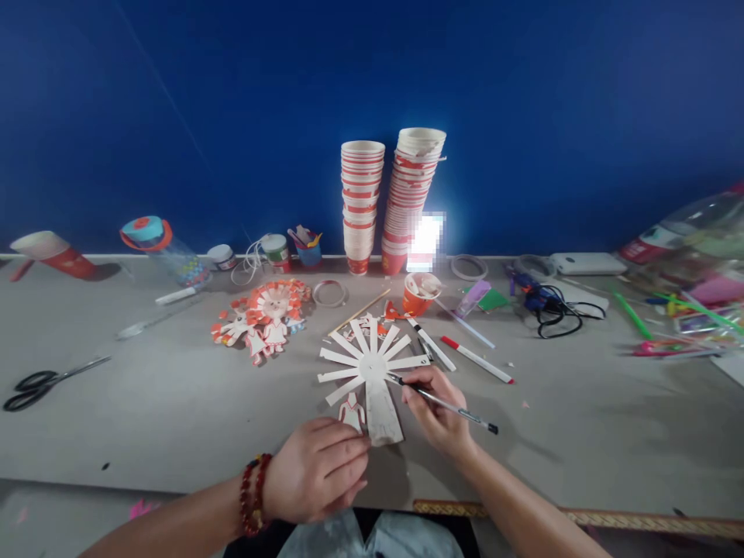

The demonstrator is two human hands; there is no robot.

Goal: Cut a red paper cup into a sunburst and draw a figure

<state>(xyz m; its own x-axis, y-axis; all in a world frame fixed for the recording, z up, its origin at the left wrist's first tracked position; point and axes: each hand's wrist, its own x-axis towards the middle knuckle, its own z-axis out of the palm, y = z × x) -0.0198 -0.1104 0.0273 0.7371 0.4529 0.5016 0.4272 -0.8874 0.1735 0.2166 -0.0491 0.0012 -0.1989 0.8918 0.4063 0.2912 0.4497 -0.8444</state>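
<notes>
A white paper cutout point(380, 407) lies before me, cut from a paper cup, with narrow strips fanned round a disc and one wide piece toward me. Pinched in my right hand point(435, 407) is a slim clear-barrelled pen point(459, 408), its tip at the strips on the right. My left hand point(319, 469) lies low, palm down, with fingers stretched together and fingertips at the wide piece's lower left edge. Just above those fingers is a small paper dress figure point(351, 412) outlined in red, partly covered.
Finished-looking paper figures point(270, 314) lie left of centre, scissors point(55, 380) far left. Behind stand two cup stacks point(359, 209) point(410, 201) and a cup of scraps point(422, 293). Markers point(480, 360), a glue gun point(535, 291) with black cord, and a bottle point(668, 232) are rightward.
</notes>
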